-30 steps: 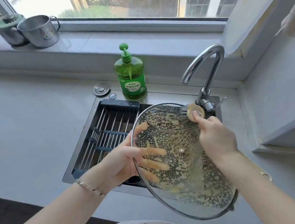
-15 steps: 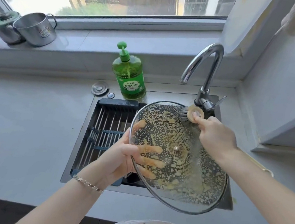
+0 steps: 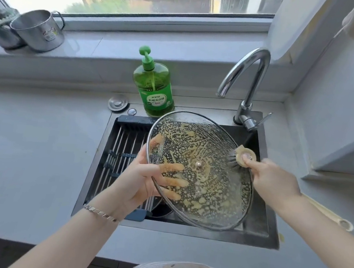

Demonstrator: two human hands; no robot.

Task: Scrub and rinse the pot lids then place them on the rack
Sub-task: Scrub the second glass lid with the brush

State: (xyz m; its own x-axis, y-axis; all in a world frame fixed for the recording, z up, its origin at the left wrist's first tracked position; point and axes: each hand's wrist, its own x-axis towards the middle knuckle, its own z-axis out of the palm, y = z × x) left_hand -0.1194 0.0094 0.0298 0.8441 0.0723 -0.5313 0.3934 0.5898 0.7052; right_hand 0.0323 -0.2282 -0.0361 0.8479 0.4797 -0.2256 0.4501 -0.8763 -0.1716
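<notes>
Brush (image 3: pixel 243 157) has dropped to the lid (image 3: pixel 199 176) rim opposite my gripping left hand (image 3: pixel 141 178); right hand (image 3: pixel 275 181) clutches it, so I reckon still scrubbing.

Glass pot lid (image 3: pixel 205 182), suds-coated, tilted over the sink (image 3: pixel 215 235). Left hand (image 3: pixel 139 178) grips its left rim, fingers spread behind the glass. Right hand (image 3: pixel 273 182) holds a round-headed brush (image 3: pixel 239 152), bristles touching the lid's right edge. Drying rack (image 3: pixel 116 148) across the sink's left half. Far side: green soap bottle (image 3: pixel 154 91), faucet (image 3: pixel 251 76). Far left, on the windowsill: steel mug (image 3: pixel 39 30).
</notes>
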